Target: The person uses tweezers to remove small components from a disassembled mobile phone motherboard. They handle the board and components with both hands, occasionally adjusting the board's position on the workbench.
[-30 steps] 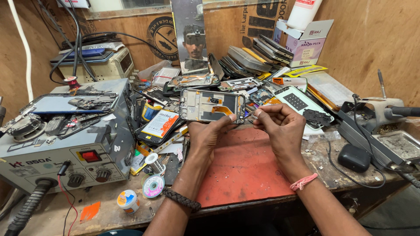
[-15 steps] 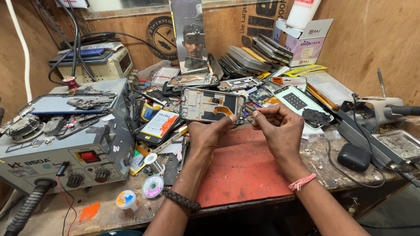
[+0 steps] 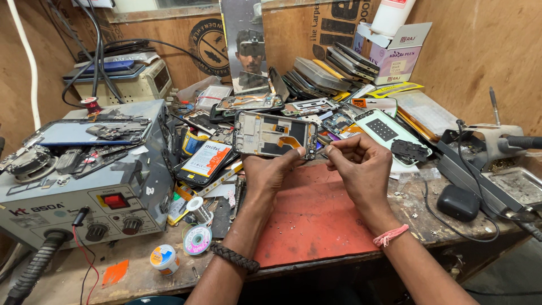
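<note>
My left hand (image 3: pixel 270 171) holds an opened phone frame (image 3: pixel 273 134) by its lower edge, tilted up above the red work mat (image 3: pixel 312 220); an orange flex cable shows inside the frame. My right hand (image 3: pixel 361 165) is just right of the frame, with thumb and forefinger pinched together on something too small to make out, close to the frame's right edge. A dark bead bracelet is on my left wrist and a pink thread on my right.
A grey rework station (image 3: pixel 84 186) stands at the left. Solder spools (image 3: pixel 197 238) and a small tin (image 3: pixel 163 258) lie near the front edge. Stacks of phone parts (image 3: pixel 327 73) crowd the back. A soldering iron stand (image 3: pixel 497 141) and black puck (image 3: pixel 458 201) sit right.
The right hand's pinched fingers have shifted slightly at the frame's right edge; the left hand keeps the frame steady in the same place.
</note>
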